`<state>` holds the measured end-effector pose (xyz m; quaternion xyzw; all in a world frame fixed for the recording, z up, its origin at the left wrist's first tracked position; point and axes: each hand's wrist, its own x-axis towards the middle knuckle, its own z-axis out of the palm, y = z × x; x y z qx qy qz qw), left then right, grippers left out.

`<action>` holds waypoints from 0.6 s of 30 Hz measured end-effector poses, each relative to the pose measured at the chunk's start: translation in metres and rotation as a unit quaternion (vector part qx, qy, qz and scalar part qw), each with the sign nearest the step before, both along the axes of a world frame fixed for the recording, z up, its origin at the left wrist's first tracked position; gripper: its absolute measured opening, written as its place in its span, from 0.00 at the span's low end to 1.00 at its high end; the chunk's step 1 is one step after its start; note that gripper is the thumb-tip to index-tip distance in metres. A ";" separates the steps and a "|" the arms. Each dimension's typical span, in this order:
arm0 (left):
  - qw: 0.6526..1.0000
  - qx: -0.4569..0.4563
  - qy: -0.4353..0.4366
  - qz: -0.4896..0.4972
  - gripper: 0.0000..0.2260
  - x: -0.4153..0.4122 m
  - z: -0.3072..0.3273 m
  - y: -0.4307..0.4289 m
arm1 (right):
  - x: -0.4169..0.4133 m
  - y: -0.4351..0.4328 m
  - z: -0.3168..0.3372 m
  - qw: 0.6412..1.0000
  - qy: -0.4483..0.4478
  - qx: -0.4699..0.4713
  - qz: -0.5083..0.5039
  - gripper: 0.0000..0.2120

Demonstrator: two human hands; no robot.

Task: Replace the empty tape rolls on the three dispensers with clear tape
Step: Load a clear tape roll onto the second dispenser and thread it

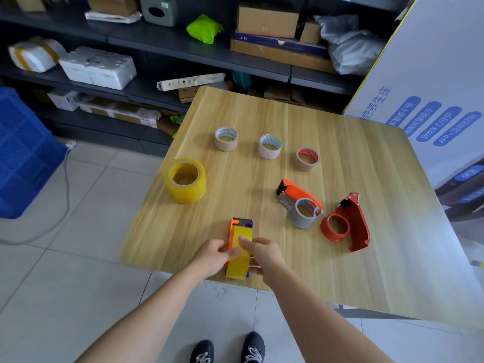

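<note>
Hands (212, 258) (264, 255) both grip one taped dispenser (241, 223); two empty dispensers (301, 205) (351, 224), three cores (226, 139) (270, 147) (305, 159), one roll (185, 180) nearby.

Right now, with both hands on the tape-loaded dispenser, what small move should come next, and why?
Probably set the orange dispenser down: the left hand and right hand hold it and tape already runs over it, while the grey dispenser and red dispenser lie with bare hubs.
</note>
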<state>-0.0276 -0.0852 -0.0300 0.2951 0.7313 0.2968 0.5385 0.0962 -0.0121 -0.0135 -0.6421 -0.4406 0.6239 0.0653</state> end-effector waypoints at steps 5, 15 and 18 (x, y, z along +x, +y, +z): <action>0.999 -0.014 0.016 -0.024 0.15 -0.002 0.003 0.001 | -0.003 -0.001 0.009 0.994 -0.069 0.060 0.064 0.22; 0.969 -0.019 0.226 -0.101 0.19 -0.034 0.037 0.020 | -0.015 0.013 0.046 0.903 -0.244 0.220 0.279 0.23; 0.939 -0.019 0.324 -0.113 0.18 -0.048 0.050 0.030 | -0.025 0.021 0.056 0.867 -0.271 0.267 0.322 0.22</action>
